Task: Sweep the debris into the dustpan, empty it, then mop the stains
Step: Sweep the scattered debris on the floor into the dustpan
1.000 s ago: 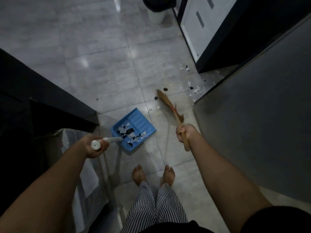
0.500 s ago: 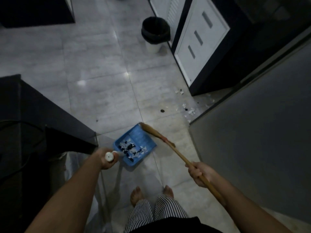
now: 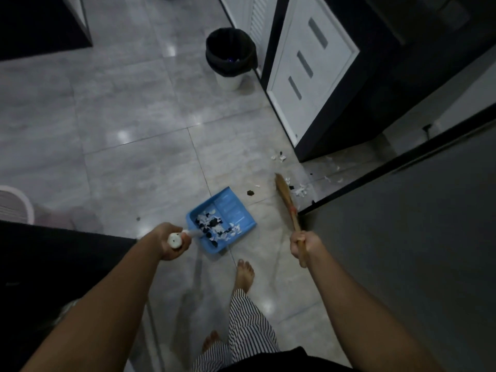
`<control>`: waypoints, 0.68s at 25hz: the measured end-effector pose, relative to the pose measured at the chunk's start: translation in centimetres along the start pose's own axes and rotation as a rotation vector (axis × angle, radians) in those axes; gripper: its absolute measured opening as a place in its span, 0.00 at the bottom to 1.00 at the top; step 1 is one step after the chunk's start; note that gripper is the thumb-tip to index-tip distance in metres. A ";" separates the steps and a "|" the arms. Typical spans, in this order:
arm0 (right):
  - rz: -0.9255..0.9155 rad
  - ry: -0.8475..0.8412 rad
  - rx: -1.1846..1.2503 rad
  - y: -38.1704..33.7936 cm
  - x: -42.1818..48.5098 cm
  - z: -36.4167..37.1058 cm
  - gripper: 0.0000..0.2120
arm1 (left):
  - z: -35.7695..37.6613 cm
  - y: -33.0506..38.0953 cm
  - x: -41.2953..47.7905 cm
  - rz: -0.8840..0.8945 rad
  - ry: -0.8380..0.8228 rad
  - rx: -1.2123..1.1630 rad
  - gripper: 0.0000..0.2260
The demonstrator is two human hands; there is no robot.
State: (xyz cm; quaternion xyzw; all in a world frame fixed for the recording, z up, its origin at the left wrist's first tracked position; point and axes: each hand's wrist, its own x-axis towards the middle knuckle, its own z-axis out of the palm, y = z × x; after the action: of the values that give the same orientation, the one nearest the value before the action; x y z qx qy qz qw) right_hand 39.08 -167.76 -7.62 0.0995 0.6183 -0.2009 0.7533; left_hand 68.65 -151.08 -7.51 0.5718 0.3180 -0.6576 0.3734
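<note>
A dim view looked straight down on a grey tiled floor (image 3: pixel 120 157). One white panelled door (image 3: pixel 308 76) stood beyond the dustpan (image 3: pixel 230 210), to its right. One waste bin (image 3: pixel 230 60) with a black liner stood well beyond the dustpan. The one blue dustpan lay flat on the floor, open lip pointing away from the person. One straw broom (image 3: pixel 285 200) slanted just right of the dustpan, its bristle tip near loose scraps (image 3: pixel 299 190). Two bare hands showed: the left hand (image 3: pixel 167 241) was wrapped round the dustpan's white handle (image 3: pixel 192 232) at its near end; the right hand (image 3: pixel 304 244) was closed round the broom's wooden stick, right of the dustpan. Two bare feet (image 3: pixel 244 272) stood nearer than the dustpan. One heap of white and black scraps (image 3: pixel 214 226) sat in the dustpan's near half. The loose scraps lay on the floor beyond the dustpan to its right, too many and too small to count. One dark lump (image 3: pixel 250 192) lay alone just off the dustpan's far right corner.

The sweeping step seemed in hand, partly done. The next move likely called for drawing the bristles through the loose scraps toward the open lip while the left hand pressed the dustpan flat. No mop was visible.
</note>
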 end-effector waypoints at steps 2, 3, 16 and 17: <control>0.035 0.029 -0.053 -1.1 1.3 1.4 0.18 | 2.3 2.4 0.6 -0.008 0.034 0.012 0.11; 0.067 0.040 -0.093 -1.6 1.6 1.9 0.18 | 3.3 3.5 0.8 -0.015 0.048 0.024 0.11; 0.194 -0.017 -0.077 -7.2 -5.9 3.5 0.20 | 10.0 8.1 0.1 0.007 0.026 0.057 0.12; 0.177 -0.032 0.009 -7.7 -6.3 3.7 0.19 | 10.6 8.6 -0.1 0.012 0.007 0.065 0.12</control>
State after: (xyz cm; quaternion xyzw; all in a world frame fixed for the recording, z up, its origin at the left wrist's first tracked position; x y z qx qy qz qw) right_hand 38.17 -175.03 0.06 0.1540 0.5940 -0.1378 0.7775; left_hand 70.54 -164.42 -5.78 0.5878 0.2943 -0.6634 0.3574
